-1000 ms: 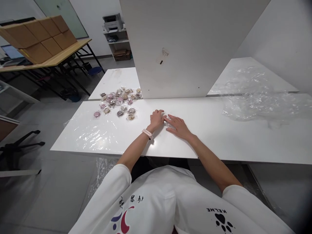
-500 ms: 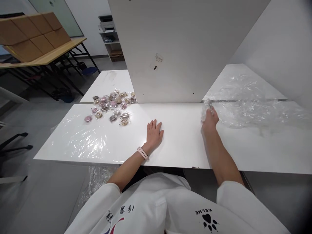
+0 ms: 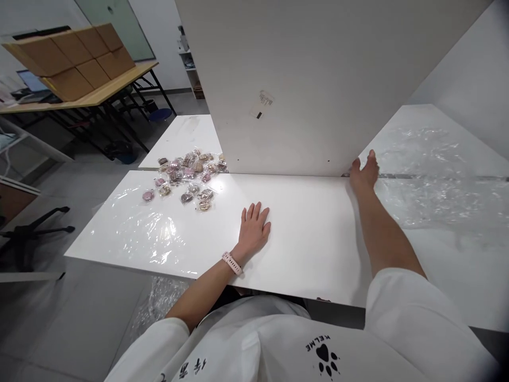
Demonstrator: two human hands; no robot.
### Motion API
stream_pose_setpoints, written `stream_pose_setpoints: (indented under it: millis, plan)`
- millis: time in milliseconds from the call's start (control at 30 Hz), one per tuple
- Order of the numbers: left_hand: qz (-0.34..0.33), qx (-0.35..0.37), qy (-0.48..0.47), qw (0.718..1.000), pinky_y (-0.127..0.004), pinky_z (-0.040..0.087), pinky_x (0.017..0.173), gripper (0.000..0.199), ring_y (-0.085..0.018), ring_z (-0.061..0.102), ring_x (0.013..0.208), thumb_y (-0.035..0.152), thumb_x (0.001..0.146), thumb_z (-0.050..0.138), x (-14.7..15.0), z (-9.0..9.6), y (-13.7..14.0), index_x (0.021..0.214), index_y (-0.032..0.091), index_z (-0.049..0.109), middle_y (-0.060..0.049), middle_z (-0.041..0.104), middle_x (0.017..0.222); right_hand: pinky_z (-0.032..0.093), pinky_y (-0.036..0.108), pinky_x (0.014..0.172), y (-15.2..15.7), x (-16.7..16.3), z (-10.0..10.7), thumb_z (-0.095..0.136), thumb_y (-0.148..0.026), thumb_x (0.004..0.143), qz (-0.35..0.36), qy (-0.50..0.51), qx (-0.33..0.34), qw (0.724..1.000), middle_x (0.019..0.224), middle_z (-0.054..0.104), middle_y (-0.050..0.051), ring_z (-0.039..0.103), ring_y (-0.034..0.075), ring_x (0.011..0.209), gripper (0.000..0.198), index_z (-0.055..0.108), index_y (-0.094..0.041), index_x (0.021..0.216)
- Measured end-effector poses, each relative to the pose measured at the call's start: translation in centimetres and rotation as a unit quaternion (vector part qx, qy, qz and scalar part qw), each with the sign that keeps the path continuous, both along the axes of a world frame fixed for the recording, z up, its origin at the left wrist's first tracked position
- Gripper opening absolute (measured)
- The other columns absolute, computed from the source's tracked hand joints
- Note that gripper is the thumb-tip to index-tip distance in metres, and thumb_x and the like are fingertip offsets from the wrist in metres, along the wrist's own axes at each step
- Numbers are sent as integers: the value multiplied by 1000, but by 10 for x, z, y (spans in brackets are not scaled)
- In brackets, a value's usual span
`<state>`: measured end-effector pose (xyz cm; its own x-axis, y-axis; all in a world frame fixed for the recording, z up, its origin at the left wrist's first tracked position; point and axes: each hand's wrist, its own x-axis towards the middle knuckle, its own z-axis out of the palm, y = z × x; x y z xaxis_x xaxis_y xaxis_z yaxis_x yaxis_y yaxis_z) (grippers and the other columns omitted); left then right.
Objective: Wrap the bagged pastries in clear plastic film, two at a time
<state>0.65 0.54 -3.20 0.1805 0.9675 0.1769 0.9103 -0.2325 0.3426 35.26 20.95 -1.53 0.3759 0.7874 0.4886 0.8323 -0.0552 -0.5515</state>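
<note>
My left hand lies flat on the white table, its fingers spread and nothing in them; a pink band circles the wrist. Farther right, my right hand is by the lower right edge of the upright white panel, thumb and fingers apart, holding nothing I can see. To its right, crumpled clear plastic wrap spreads across the tabletop and over the gap behind. Several small, individually wrapped pieces, pink, brown and tan, are scattered left of the panel; their kind I cannot make out.
Shiny clear film covers the table's left part, and more plastic hangs below its front edge. At the far left, cardboard boxes stand on a wooden-topped desk. A blue stool and a wheeled chair base are on the floor.
My right hand has let go of the bunched plastic wrap and moved right and slightly forward to the panel's edge. The left hand stays flat on the table. The view has turned a little.
</note>
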Motion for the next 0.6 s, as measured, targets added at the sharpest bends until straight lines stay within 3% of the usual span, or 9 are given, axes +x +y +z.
stream_pose_setpoints:
  millis: [67, 133, 233, 333, 400, 467, 533, 600]
  plan:
    - [-1, -3, -4, 1000, -59, 21, 122, 45, -32, 28, 149, 32, 98, 41, 0, 0, 1, 142, 25, 47, -10, 38, 158, 28, 48, 96, -29, 9, -11, 57, -27, 92, -24, -54, -12, 998, 135, 51, 32, 42, 33, 126, 61, 44, -2, 146]
    - [-5, -3, -9, 1000, -60, 20, 122, 45, -32, 28, 149, 32, 99, 41, -1, 0, 1, 142, 25, 47, -10, 38, 159, 27, 50, 95, -66, 21, -22, 63, -23, 87, -58, -73, -47, 995, 134, 51, 30, 42, 36, 125, 59, 52, -7, 143]
    - [-9, -3, -19, 1000, -59, 19, 122, 45, -33, 27, 150, 32, 99, 40, -1, -2, 1, 143, 25, 47, -10, 37, 159, 33, 48, 79, -122, 38, -30, 55, -19, 87, -129, -20, -118, 984, 114, 59, 28, 54, 33, 99, 34, 71, -8, 116]
    - [-8, -14, -47, 999, -59, 16, 123, 45, -32, 25, 151, 32, 98, 43, -1, -1, 3, 142, 23, 49, -11, 36, 159, 36, 44, 72, -169, 36, -23, 50, -16, 86, -141, -1, -134, 981, 96, 63, 22, 55, 27, 80, 26, 74, -10, 94]
    - [1, -41, -95, 995, -60, 13, 123, 42, -32, 22, 152, 34, 96, 48, -2, 5, 4, 137, 23, 54, -10, 38, 159, 39, 41, 73, -199, 11, -12, 52, -21, 85, -96, 7, -118, 988, 91, 65, 16, 55, 23, 75, 22, 73, -14, 92]
    - [7, -105, -210, 972, -59, 17, 123, 39, -31, 25, 151, 40, 96, 50, -6, 16, 3, 131, 24, 59, -9, 42, 157, 44, 38, 74, -232, -37, 0, 53, -30, 88, 6, 36, -84, 996, 91, 67, 10, 55, 20, 70, 22, 70, -18, 96]
    - [-11, -183, -333, 925, -53, 34, 117, 42, -28, 42, 143, 47, 100, 40, -11, 30, -4, 131, 24, 58, -10, 52, 149, 47, 35, 71, -262, -98, 12, 52, -37, 92, 141, 88, -71, 983, 92, 68, 7, 57, 19, 68, 23, 68, -22, 96]
    - [-42, -258, -430, 864, -45, 50, 102, 49, -25, 60, 124, 51, 102, 31, -18, 43, -15, 139, 24, 52, -12, 61, 138, 48, 33, 68, -286, -161, 21, 48, -37, 95, 275, 133, -96, 947, 95, 69, 6, 60, 19, 71, 21, 66, -26, 97]
